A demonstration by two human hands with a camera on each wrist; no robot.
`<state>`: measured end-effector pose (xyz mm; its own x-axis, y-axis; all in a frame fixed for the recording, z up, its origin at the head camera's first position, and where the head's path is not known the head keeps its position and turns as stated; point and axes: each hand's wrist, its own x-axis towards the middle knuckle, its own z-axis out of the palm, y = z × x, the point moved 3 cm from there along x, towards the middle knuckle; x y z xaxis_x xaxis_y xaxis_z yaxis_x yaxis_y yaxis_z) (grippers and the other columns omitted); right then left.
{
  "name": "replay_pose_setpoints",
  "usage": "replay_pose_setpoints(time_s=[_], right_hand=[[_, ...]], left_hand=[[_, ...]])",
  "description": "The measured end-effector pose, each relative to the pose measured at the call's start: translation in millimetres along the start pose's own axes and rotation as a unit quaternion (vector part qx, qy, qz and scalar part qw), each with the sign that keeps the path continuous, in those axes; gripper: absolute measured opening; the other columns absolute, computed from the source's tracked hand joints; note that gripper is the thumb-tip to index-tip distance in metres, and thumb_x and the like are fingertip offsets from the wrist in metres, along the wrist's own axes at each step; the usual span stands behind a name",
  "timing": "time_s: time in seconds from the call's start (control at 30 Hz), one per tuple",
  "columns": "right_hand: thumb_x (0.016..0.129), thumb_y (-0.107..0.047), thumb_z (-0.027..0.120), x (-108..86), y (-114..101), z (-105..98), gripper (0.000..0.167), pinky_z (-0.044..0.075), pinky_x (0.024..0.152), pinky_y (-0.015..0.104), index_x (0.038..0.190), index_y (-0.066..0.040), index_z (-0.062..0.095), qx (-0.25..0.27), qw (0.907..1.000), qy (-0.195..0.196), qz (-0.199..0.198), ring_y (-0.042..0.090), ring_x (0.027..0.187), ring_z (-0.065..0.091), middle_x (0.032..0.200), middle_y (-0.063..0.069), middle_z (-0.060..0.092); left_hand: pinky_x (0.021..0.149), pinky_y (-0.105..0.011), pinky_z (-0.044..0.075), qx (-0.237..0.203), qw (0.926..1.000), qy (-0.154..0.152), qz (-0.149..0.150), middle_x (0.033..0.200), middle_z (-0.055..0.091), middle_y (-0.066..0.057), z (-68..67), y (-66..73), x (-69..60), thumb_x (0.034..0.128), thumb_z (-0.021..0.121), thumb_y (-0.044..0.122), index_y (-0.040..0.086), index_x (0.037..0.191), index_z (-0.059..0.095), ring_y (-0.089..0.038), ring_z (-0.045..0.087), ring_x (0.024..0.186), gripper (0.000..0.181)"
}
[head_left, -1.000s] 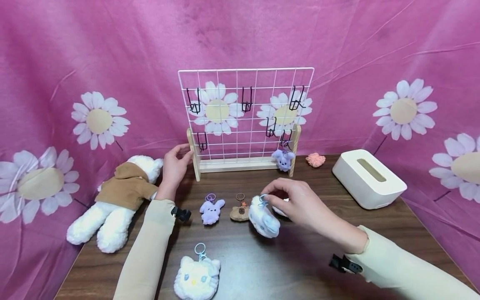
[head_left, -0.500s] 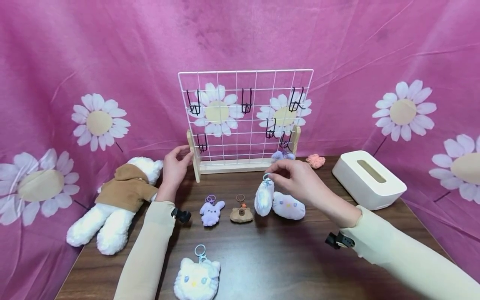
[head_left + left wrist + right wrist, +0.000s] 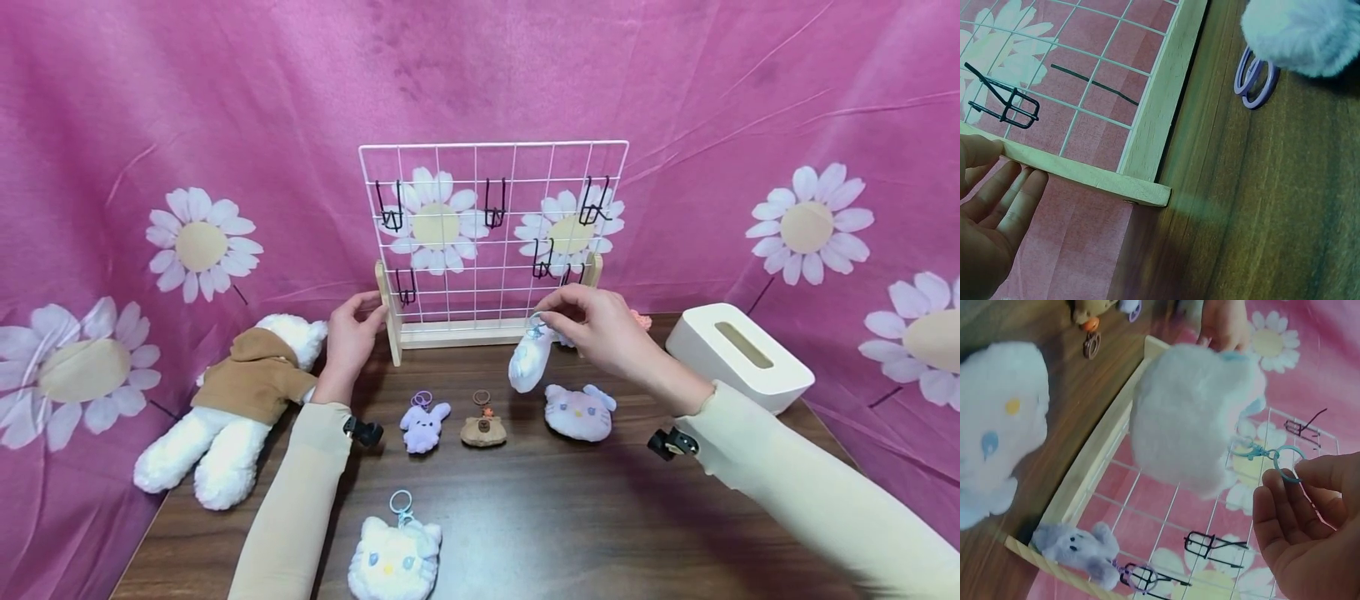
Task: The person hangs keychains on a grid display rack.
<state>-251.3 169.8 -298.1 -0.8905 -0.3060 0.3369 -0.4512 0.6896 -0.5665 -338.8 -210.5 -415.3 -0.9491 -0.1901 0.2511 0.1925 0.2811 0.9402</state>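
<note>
Between thumb and fingers, my right hand [image 3: 603,327] pinches the blue ring [image 3: 1289,464] of a white plush keychain [image 3: 529,360], which hangs before the lower right of the white wire rack [image 3: 476,181]. In the right wrist view the plush [image 3: 1185,419] hangs from a blue clasp. My left hand [image 3: 351,337] grips the rack's left wooden post [image 3: 388,312]; the left wrist view shows thumb and fingertips on the wood [image 3: 1085,173]. Black hooks [image 3: 495,204] sit on the grid. A purple plush [image 3: 1082,547] hangs at the rack's lower right, mostly hidden in the head view.
On the table [image 3: 540,533] lie a purple plush [image 3: 423,427], a brown one [image 3: 483,430], a white cat face [image 3: 579,412] and another [image 3: 393,560] at front. A bear in brown [image 3: 251,375] lies left; a white tissue box [image 3: 738,354] stands right, near a pink item [image 3: 641,319].
My right hand has lifted the white plush up and toward the rack, uncovering the cat face on the table and covering the hanging purple plush. My left hand has stayed on the post.
</note>
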Motion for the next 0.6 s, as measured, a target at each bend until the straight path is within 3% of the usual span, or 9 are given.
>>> replay_pose_setpoints(time_s=[0.1, 0.33, 0.6], right_hand=[[0.11, -0.022, 0.075, 4.4, 3, -2, 0.012, 0.054, 0.076, 0.022, 0.115, -0.017, 0.084, -0.006, 0.9999, 0.007, -0.006, 0.014, 0.087, 0.069, 0.106, 0.003, 0.084], [0.11, -0.025, 0.075, 14.2, 12, -6, 0.015, 0.053, 0.071, 0.024, 0.118, -0.016, 0.083, -0.013, 0.9998, 0.013, 0.004, 0.016, 0.084, 0.067, 0.101, 0.003, 0.082], [0.109, -0.023, 0.076, 23.4, 24, -14, 0.015, 0.05, 0.07, 0.024, 0.118, -0.015, 0.085, -0.019, 0.9988, 0.043, 0.016, 0.017, 0.083, 0.063, 0.1, 0.008, 0.081]], left_hand=[[0.093, -0.034, 0.072, 0.001, 1.0, 0.0, 0.002, 0.138, 0.077, -0.026, 0.1, 0.0, -0.1, 0.1103, 0.071, 0.01, -0.001, 0.143, 0.072, -0.003, 0.072, 0.097, 0.035], [0.082, -0.013, 0.067, 0.007, 1.0, 0.0, 0.007, 0.137, 0.077, -0.026, 0.4, 0.3, 0.0, 0.1104, 0.071, 0.011, -0.002, 0.143, 0.072, -0.002, 0.07, 0.097, 0.035], [0.08, -0.011, 0.066, 0.006, 1.0, 0.0, 0.005, 0.137, 0.077, -0.026, -0.3, 0.7, -0.7, 0.1105, 0.071, 0.011, -0.002, 0.142, 0.072, -0.003, 0.07, 0.097, 0.035]])
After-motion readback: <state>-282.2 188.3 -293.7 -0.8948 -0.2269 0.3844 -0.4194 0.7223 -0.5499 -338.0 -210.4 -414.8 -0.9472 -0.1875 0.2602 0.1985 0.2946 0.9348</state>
